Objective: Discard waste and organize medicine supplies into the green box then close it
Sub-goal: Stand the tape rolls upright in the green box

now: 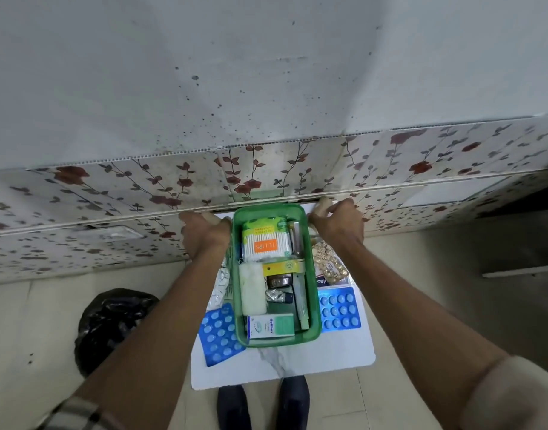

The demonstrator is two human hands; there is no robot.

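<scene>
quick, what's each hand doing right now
Left hand: curled shut on the far edge of the small white table, left of the green box.
Right hand: curled shut on that same edge, right of the box.

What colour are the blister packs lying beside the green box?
Blue, both blister packs, clearest in the head view beside the green box.

Spotted grey wall point(204, 57) above rose-patterned tiles point(111, 197), pale floor point(33, 321).

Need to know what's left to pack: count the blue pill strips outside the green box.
2. One blue strip lies left of the green box, one right of it. Others may hide under the box.
</scene>
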